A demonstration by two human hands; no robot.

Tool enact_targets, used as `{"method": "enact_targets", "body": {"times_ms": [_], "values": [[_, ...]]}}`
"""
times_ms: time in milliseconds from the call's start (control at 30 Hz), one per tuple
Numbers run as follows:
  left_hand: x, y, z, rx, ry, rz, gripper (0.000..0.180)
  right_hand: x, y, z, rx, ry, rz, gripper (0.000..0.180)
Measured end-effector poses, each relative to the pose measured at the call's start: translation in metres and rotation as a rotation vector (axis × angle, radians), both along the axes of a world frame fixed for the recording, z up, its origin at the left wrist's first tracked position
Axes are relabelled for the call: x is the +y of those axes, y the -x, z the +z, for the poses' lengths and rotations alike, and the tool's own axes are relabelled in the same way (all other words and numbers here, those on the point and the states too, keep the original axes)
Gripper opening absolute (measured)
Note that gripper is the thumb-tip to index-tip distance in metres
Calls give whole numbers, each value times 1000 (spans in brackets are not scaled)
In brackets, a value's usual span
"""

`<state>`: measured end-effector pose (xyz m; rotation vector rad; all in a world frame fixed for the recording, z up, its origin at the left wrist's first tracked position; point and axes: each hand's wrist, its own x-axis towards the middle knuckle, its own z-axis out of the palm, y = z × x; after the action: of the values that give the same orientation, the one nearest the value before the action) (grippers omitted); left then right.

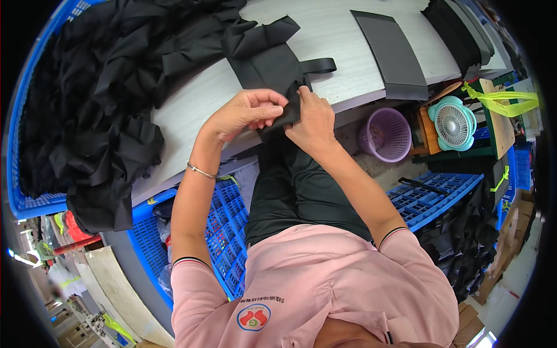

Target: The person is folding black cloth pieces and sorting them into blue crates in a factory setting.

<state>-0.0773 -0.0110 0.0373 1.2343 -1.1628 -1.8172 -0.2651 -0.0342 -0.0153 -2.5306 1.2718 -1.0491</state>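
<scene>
A black fabric piece (264,68) with a short strap loop (319,65) lies on the white table and hangs over its near edge. My right hand (313,120) is closed on the folded near end of this piece, thumb and fingers gripping it. Close against the left side of that fold, my left hand (248,116) has its fingers curled in, thumb and index finger together at the fabric's edge. What they pinch, if anything, is too small to make out. A large heap of loose black fabric pieces (110,87) spreads to the left of the worked piece.
The white table (342,52) bears a flat dark grey panel (394,55) and stacked black panels (455,35) at right. Below stand a purple basket (386,134), a turquoise fan (454,123) and blue crates (438,194). A blue basket rim (16,168) borders the heap.
</scene>
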Motion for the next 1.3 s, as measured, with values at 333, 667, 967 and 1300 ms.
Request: {"method": "enact_targets", "body": {"times_ms": [333, 667, 967, 1300], "values": [[1, 17, 7, -156, 154, -152, 25, 0, 0, -4, -143, 54, -29, 27], [8, 17, -27, -175, 359, 844, 7, -17, 42, 21, -432, -105, -274, 19], [11, 41, -23, -503, 558, 888, 20, -24, 59, 14, -336, -200, -95, 54], [22, 58, -21, -614, 647, 1001, 39, -90, 109, 27, -515, -363, -49, 48]]}}
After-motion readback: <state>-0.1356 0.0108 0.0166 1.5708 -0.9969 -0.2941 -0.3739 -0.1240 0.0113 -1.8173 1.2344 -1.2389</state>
